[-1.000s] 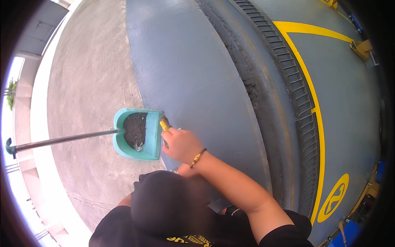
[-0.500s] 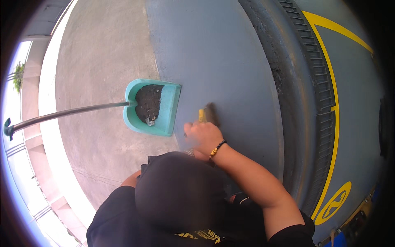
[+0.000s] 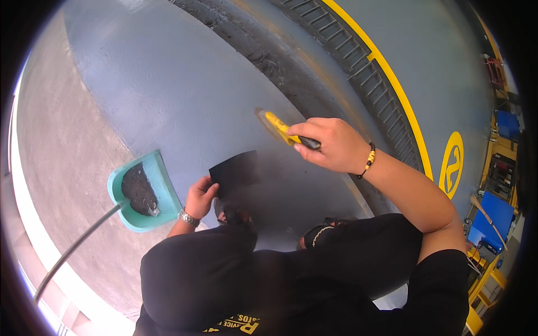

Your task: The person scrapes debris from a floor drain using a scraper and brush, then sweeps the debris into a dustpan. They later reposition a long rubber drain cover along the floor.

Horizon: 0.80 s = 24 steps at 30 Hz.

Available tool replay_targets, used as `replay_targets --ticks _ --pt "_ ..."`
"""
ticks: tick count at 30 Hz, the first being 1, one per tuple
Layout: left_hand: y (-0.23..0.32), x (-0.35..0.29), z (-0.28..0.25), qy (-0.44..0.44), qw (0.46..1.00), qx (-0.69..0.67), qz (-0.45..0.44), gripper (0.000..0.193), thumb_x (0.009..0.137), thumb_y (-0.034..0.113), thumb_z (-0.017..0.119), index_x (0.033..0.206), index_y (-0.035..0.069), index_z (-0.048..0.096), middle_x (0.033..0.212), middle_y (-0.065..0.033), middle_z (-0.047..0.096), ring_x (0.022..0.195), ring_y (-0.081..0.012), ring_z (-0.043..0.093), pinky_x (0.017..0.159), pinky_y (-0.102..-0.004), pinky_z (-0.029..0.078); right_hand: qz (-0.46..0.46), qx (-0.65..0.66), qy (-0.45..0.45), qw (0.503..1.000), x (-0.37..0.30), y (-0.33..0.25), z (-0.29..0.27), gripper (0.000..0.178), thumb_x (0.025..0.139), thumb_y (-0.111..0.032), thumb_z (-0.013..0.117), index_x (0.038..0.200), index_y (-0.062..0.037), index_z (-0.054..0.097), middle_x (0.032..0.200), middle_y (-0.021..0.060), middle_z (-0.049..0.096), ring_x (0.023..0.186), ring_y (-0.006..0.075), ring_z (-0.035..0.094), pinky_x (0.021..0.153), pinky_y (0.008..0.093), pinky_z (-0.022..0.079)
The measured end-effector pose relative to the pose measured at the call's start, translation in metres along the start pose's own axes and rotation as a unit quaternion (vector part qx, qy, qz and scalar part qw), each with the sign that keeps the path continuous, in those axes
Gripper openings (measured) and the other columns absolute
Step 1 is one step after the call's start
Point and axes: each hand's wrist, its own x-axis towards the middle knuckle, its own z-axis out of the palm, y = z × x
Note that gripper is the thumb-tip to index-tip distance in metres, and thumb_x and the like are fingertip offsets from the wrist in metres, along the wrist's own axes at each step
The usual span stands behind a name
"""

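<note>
Bright daylight comes from eight o'clock, bleaching a pale strip [image 3: 78, 294] white. The grey floor [image 3: 168, 73] shines softly toward eleven. Smoky haze smears the three-o'clock side of the dark sheet [image 3: 231, 168]. Fisheye distortion curves the yellow line [image 3: 382, 61] between one and two; black vignetting swallows the corners.

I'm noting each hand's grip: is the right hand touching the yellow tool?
Touching. The head view shows the right hand with its thumb and fingers around the yellow tool, near its dark end.
</note>
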Motion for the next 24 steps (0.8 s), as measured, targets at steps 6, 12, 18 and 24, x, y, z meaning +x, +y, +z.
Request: replay_targets --ticks 6,12,18,24 --pt "0.038 0.061 0.0 -0.008 0.973 0.226 0.055 0.035 0.092 0.009 0.063 0.126 0.001 0.06 0.098 -0.0084 0.072 0.089 -0.0124 0.066 0.077 -0.0276 0.053 0.311 0.113 -0.06 0.942 -0.098 0.021 -0.085 0.028 0.085 -0.005 0.058 0.112 -0.0018 0.062 0.095 0.0106 0.068 0.076 0.0158 0.066 0.072 0.0299 0.052" --pt "0.032 0.074 -0.006 0.093 0.996 0.017 -0.007 0.031 0.093 0.006 0.061 0.124 0.002 0.058 0.104 -0.0043 0.067 0.091 -0.0121 0.063 0.078 -0.0283 0.052 0.367 0.345 -0.023 0.864 -0.131 0.035 -0.044 0.04 0.085 0.009 0.048 0.124 0.0004 0.05 0.111 0.0151 0.064 0.089 0.0169 0.066 0.084 0.0301 0.053" --pt "0.001 0.006 -0.036 0.277 0.935 -0.202 -0.088 0.014 0.088 0.008 0.066 0.092 0.012 0.053 0.089 -0.0011 0.062 0.079 -0.0128 0.062 0.063 -0.0277 0.044 0.407 0.458 -0.118 0.781 -0.098 0.034 0.004 0.051 0.084 0.003 0.047 0.134 -0.0028 0.039 0.105 0.0138 0.064 0.093 0.0183 0.066 0.083 0.0299 0.051" --pt "-0.08 -0.108 -0.035 0.351 0.891 -0.262 -0.116 0.021 0.089 0.012 0.066 0.106 0.008 0.056 0.097 -0.0053 0.063 0.088 -0.0163 0.066 0.073 -0.0324 0.05 0.342 0.507 -0.179 0.771 -0.018 0.023 0.078 0.044 0.082 0.001 0.044 0.125 0.0013 0.054 0.093 0.0094 0.064 0.072 0.0133 0.06 0.067 0.0275 0.05"
